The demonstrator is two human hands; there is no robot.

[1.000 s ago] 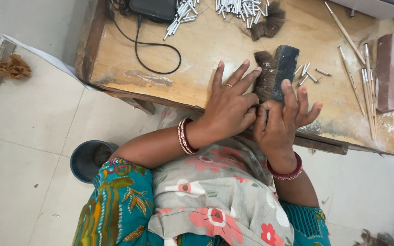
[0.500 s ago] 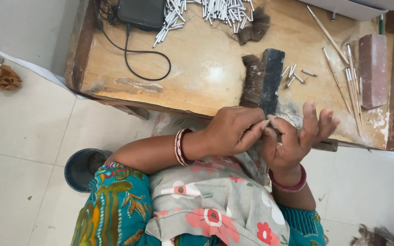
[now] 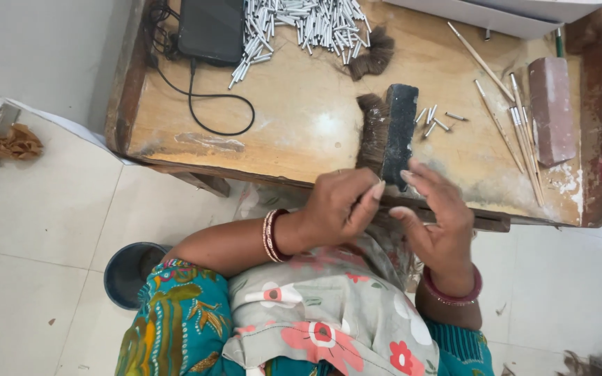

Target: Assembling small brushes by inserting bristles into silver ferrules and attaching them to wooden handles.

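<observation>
Brown hair tuft [image 3: 373, 129] left beside dark block [image 3: 400, 136]; your left hand [image 3: 339, 209] and right hand [image 3: 440, 226] pulled back to table edge [image 3: 259, 174], fingertips pinched together, contents unclear.

desk [image 3: 301, 132] ahead of the seated person. device [image 3: 212, 29] at far left corner, its cable [image 3: 203, 115] looping toward the near side. pile of metal tubes [image 3: 308, 21] to its right, hair tuft [image 3: 371, 59] beside the pile. block with hair bundle [image 3: 398, 132] at centre. sticks [image 3: 517, 125] and brick-shaped block [image 3: 550, 108] at right. both hands, left hand [image 3: 339, 205] and right hand [image 3: 437, 223], at the near edge. bucket [image 3: 130, 271] on floor [image 3: 29, 230], left.
</observation>
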